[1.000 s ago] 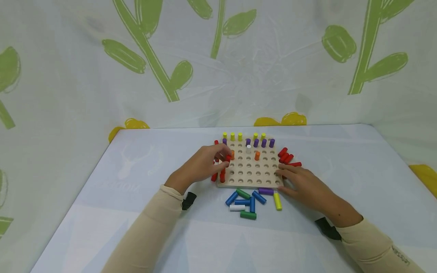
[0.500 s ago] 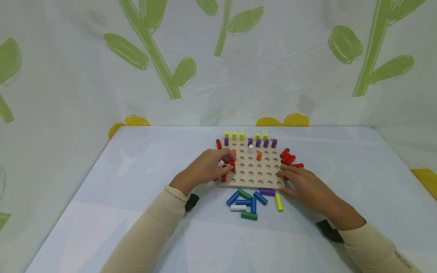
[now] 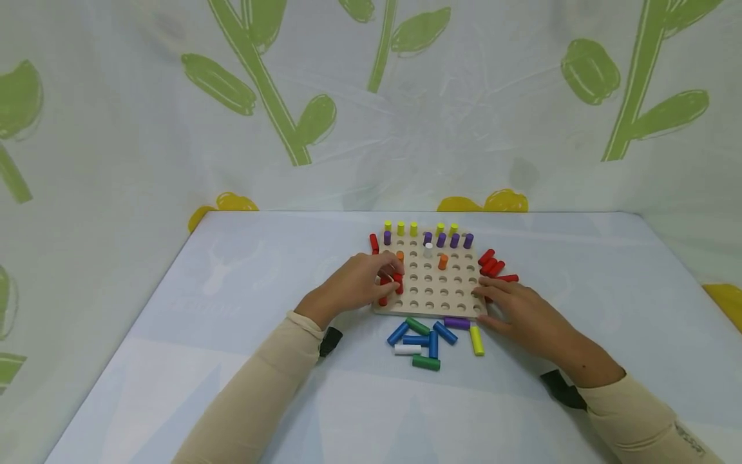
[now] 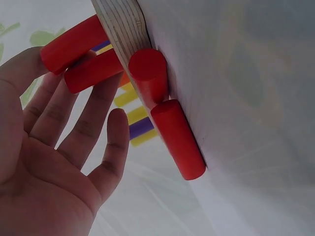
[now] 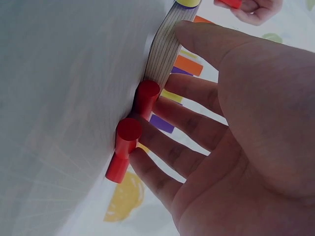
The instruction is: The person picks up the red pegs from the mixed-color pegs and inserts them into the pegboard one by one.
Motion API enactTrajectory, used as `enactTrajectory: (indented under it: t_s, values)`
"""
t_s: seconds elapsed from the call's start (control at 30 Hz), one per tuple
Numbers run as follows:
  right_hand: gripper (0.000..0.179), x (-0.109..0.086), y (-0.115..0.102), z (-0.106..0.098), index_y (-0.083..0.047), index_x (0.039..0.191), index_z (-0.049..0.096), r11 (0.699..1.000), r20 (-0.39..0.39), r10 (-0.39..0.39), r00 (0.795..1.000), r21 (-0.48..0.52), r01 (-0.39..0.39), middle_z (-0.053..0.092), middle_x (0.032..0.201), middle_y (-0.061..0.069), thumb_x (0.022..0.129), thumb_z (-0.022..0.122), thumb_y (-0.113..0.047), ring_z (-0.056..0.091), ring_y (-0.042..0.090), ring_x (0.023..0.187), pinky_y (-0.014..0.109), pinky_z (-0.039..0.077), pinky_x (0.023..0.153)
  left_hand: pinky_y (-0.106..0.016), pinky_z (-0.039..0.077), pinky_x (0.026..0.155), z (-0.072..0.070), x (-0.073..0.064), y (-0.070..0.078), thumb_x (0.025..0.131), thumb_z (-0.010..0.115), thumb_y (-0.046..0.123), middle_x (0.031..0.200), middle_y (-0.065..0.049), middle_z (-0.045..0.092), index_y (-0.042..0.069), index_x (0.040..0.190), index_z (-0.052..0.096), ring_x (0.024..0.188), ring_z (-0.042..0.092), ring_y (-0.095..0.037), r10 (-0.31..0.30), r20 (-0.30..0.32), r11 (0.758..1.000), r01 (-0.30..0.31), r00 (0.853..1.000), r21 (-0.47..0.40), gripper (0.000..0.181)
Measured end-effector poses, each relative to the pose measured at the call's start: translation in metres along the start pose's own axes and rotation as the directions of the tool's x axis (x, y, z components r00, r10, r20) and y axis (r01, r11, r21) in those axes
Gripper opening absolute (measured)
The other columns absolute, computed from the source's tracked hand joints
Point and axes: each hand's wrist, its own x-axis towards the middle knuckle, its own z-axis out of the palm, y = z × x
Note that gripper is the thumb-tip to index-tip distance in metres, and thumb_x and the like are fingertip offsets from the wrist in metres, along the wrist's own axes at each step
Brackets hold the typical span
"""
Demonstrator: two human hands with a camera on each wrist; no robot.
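Observation:
A square wooden pegboard lies on the table with several coloured pegs standing in its holes. My left hand pinches a red peg upright at the board's left side, its lower end down at the holes. Another red peg stands in the left column, beside the thumb. At the opposite edge my right hand rests with relaxed, spread fingers, the thumb on the board's side and nothing in its grasp. Loose red pegs lie by its fingertips in the right wrist view.
In front of the board lie loose blue, green, white, purple and yellow pegs. More red pegs lie along the board's left edge. Yellow pegs stand in the back row.
My left hand has moved slightly right and lowered the red peg from above the left column to the holes. The right hand stays at the board's edge. The head view has shifted slightly.

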Motion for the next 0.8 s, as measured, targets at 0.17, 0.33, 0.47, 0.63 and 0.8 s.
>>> enactTrajectory:
  t_s: [0.17, 0.33, 0.47, 0.63, 0.8]
  values:
    - [0.06, 0.0003, 0.0002, 0.0, -0.011, 0.137, 0.061, 1.0, 0.001, 0.001, 1.0, -0.002, -0.001, 0.053, 0.147, 0.018, 0.084, 0.081, -0.033, 0.049, 0.044, 0.133, 0.06, 0.049, 0.1, -0.025, 0.057, 0.085, 0.0009, 0.0001, 0.0007, 0.092, 0.073, 0.019, 0.107, 0.002, 0.072, 0.018, 0.114, 0.064, 0.099, 0.066, -0.012, -0.012, -0.005, 1.0, 0.012, 1.0, -0.001, 0.024]
    - [0.059, 0.0002, 0.0002, -0.0005, -0.011, 0.137, 0.061, 1.0, 0.002, 0.001, 1.0, 0.0, -0.001, 0.053, 0.147, 0.018, 0.085, 0.08, -0.032, 0.049, 0.044, 0.133, 0.061, 0.048, 0.101, -0.023, 0.057, 0.083, 0.0008, 0.0004, 0.0018, 0.092, 0.073, 0.018, 0.108, 0.001, 0.072, 0.017, 0.115, 0.064, 0.1, 0.066, -0.012, -0.021, -0.018, 1.0, 0.021, 1.0, -0.001, 0.024]
    - [0.059, 0.0, 0.0, -0.0011, -0.011, 0.137, 0.061, 1.0, 0.003, 0.006, 1.0, 0.002, -0.006, 0.053, 0.147, 0.018, 0.085, 0.08, -0.032, 0.049, 0.045, 0.133, 0.061, 0.048, 0.101, -0.022, 0.057, 0.081, 0.0012, 0.0007, 0.0026, 0.092, 0.073, 0.018, 0.107, 0.0, 0.072, 0.016, 0.114, 0.064, 0.099, 0.066, -0.013, -0.024, -0.031, 1.0, 0.024, 0.999, -0.004, 0.024]
    - [0.059, 0.0006, 0.0006, -0.0004, -0.012, 0.137, 0.061, 1.0, 0.005, 0.009, 1.0, 0.002, -0.009, 0.053, 0.147, 0.018, 0.085, 0.08, -0.032, 0.049, 0.044, 0.133, 0.061, 0.048, 0.1, -0.021, 0.057, 0.078, 0.0023, 0.0007, 0.0039, 0.092, 0.073, 0.019, 0.105, 0.001, 0.072, 0.017, 0.113, 0.064, 0.097, 0.065, -0.013, -0.039, -0.047, 0.999, 0.04, 0.998, 0.007, 0.023]
    - [0.06, 0.0008, 0.0011, 0.0005, -0.012, 0.137, 0.06, 1.0, 0.005, 0.008, 1.0, 0.007, -0.008, 0.053, 0.147, 0.018, 0.084, 0.08, -0.032, 0.049, 0.044, 0.133, 0.061, 0.048, 0.101, -0.021, 0.055, 0.074, 0.003, 0.0002, 0.0048, 0.092, 0.073, 0.021, 0.102, 0.002, 0.073, 0.018, 0.111, 0.065, 0.093, 0.065, -0.012, -0.053, -0.049, 0.998, 0.054, 0.997, 0.021, 0.021]
